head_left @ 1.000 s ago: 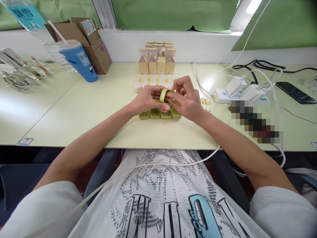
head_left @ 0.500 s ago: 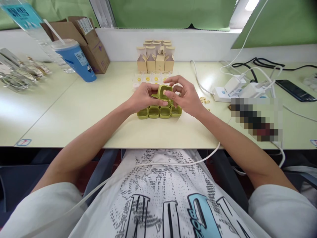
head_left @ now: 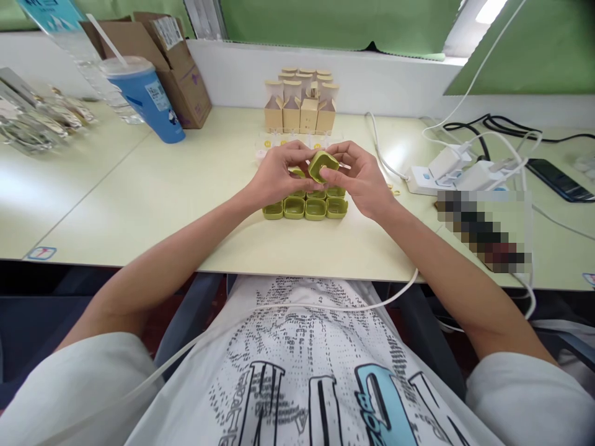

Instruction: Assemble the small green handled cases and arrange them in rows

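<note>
While both hands, part-closed, hold tilted green container, right thumb inside, matching containers sit near.

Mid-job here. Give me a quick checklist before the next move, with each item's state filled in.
1. Left hand gripping the held green container: ok, thumb and fingers on it.
2. Right hand on the same container: ok, thumb at its opening.
3. Front row of green containers on the table, openings up: ok, four side by side.
4. Containers behind that row all in line: cannot tell, the hands hide part of them.
5. Small yellow pieces fully visible: not ok, the right hand partly blocks the view.
6. Blue cup away from both hands: ok.
</note>
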`<state>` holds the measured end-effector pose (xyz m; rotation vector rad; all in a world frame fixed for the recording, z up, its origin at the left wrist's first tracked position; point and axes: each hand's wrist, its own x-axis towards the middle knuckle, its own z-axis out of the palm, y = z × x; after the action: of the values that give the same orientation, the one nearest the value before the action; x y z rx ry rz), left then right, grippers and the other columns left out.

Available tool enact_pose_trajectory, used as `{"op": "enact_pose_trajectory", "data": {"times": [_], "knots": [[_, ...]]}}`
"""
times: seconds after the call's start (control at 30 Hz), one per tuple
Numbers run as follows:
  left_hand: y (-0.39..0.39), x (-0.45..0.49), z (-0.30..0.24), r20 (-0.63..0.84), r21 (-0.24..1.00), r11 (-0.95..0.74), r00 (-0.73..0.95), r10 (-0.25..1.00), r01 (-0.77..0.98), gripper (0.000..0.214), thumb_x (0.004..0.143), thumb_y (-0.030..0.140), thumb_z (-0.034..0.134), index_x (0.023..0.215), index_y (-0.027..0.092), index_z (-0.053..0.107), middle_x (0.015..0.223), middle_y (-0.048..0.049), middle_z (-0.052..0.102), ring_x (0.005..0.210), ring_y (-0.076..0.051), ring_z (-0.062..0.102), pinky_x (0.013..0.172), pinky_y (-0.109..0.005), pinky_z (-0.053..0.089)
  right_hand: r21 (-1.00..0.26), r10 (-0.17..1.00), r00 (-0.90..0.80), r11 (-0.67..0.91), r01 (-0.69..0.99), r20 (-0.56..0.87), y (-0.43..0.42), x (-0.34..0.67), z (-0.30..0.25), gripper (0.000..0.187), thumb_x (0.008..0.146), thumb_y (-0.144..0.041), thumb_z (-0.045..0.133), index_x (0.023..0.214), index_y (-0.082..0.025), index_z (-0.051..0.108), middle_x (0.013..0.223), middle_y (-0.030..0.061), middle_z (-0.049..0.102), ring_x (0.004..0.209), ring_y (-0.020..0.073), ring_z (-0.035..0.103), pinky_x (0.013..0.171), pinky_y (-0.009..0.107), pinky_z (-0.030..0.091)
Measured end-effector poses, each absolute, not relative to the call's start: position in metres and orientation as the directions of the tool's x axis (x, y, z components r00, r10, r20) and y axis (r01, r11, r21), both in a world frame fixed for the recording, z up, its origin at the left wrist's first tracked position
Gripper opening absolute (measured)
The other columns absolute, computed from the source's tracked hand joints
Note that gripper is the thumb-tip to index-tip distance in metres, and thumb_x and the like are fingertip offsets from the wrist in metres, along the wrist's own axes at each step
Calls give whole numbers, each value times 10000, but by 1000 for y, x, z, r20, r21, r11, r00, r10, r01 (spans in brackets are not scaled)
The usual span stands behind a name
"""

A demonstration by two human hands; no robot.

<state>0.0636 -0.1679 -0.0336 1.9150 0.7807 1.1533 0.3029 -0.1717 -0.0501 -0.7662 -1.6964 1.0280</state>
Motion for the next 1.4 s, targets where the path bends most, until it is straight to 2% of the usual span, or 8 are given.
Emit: {"op": "enact_pose_trajectory", "data": {"times": [0.17,0.33,0.6,0.8,1.03,1.2,1.33,1.4], "knots": [[-166,66,-40,502,792,-595,411,761,134,506,785,511,1115,1203,279,948,1175,-92,739,971,-213,738,760,-323,697,-890,845,-305,455,-21,439,-175,300,-48,601,815,-708,1039,1158,-344,706,1215,19,792,1043,243,788,881,460,761],[-161,63,-45,560,704,-690,468,684,167,531,905,598,1013,1311,272,915,1217,-95,743,968,-194,755,742,-312,737,-894,855,-277,447,-36,439,-176,301,-45,566,815,-697,1042,1082,-334,699,1168,19,742,996,236,751,777,416,736],[-157,63,-43,581,708,-696,461,671,120,430,1021,676,888,1227,299,910,1362,-105,769,1042,-225,827,686,-315,752,-891,862,-249,455,0,440,-180,302,-38,506,862,-653,1016,1037,-317,681,1184,13,709,889,192,716,767,412,698],[-160,66,-37,515,810,-586,468,718,7,523,984,732,919,1163,242,888,1119,-91,871,938,-231,853,697,-344,752,-887,849,-275,461,-32,451,-185,298,-34,582,824,-771,1014,979,-311,692,1058,-2,681,778,166,676,688,399,672],[-157,65,-35,526,816,-577,407,746,3,401,971,606,975,1010,221,870,985,-64,854,786,-198,802,703,-393,739,-888,855,-273,459,9,440,-189,291,-33,605,854,-856,950,987,-319,704,1060,7,717,812,192,720,693,423,715],[-160,62,-34,596,735,-671,376,710,101,293,1023,505,909,1162,248,880,1193,-102,855,1013,-233,825,727,-337,712,-888,868,-209,460,-5,451,-186,297,-34,529,874,-757,983,1005,-314,725,1069,13,727,874,214,771,735,451,759],[-164,59,-33,673,553,-811,472,570,191,545,986,531,930,1484,350,800,1507,-114,783,1334,-292,780,922,-384,730,-898,883,-189,439,13,429,-183,300,-38,493,849,-670,1027,1013,-310,731,1075,11,734,883,209,774,784,453,779],[-165,60,-33,684,478,-858,534,498,188,582,981,587,933,1505,375,793,1531,-105,778,1416,-324,752,1040,-461,726,-908,892,-198,419,22,407,-183,299,-39,499,839,-655,1035,994,-308,711,1064,10,745,911,220,784,790,448,778]]}}
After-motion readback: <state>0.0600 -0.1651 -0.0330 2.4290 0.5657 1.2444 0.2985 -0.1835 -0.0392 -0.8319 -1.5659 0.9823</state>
